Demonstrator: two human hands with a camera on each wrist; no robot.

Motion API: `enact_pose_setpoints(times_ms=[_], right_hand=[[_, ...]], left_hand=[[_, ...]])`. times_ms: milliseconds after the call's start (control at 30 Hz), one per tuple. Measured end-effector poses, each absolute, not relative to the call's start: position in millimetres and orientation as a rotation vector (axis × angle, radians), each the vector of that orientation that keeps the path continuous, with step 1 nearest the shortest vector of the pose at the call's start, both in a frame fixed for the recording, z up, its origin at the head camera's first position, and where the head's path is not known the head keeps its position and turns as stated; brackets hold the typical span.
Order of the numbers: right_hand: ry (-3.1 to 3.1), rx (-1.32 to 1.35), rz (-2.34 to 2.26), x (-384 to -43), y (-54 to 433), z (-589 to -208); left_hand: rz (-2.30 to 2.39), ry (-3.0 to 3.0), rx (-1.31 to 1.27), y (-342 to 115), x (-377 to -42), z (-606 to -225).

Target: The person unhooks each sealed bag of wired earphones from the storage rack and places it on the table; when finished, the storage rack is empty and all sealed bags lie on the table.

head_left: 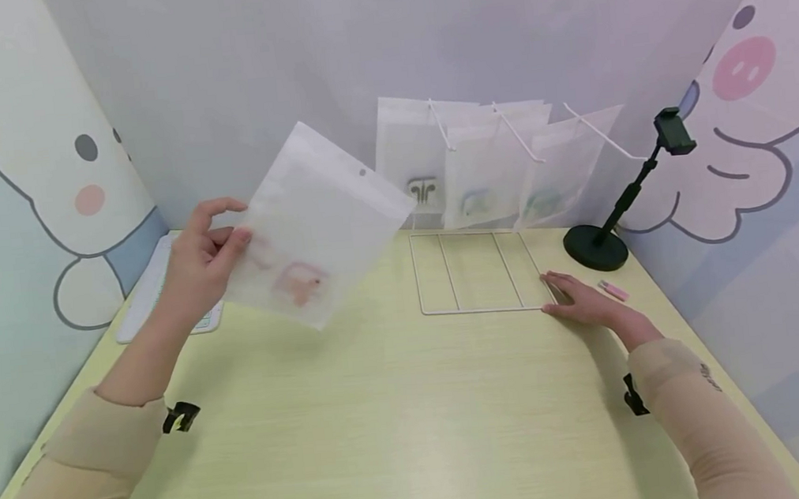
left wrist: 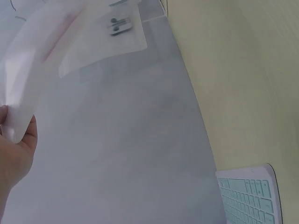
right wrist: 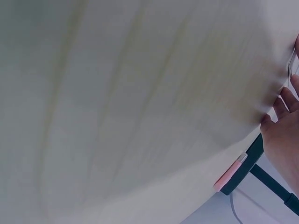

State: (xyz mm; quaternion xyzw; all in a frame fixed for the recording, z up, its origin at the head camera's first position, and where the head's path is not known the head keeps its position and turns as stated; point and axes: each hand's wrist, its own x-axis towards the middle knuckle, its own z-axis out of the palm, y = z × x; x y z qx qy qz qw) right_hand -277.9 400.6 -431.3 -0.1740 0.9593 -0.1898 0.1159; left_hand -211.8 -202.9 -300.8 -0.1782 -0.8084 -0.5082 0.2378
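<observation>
My left hand (head_left: 204,262) pinches the left edge of a translucent white bag (head_left: 328,216), holding it tilted in the air above the table. The bag has a small round hole near its top, and a small orange and pink item shows through it. In the left wrist view the same bag (left wrist: 21,88) appears edge-on between thumb and fingers. My right hand (head_left: 582,301) rests at the right end of a white wire rack's base (head_left: 472,311), fingers spread along it. Similar bags (head_left: 405,146) hang on the rack's prongs (head_left: 518,134).
A black phone stand (head_left: 595,248) stands at the back right, with a small pink item (head_left: 613,290) before it. At the back left lies a white keyboard (head_left: 143,303) with green keys. Walls (head_left: 248,64) enclose the table's back and sides.
</observation>
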Motion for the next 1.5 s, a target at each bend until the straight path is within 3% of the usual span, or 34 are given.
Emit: enact_pose_setpoints(times_ms=[533, 1000, 1500], right_hand=[[2.807, -0.512, -0.566, -277, 400, -430], [2.805, -0.501, -0.576, -276, 400, -429], [2.804, -0.490, -0.574, -275, 399, -429]], left_hand=[[-1.170, -2.288, -0.461, -217, -243, -330], [-1.438, -2.435, -0.168, -218, -270, -355], [-1.531, -2.636, -0.019, -216, -294, -385]])
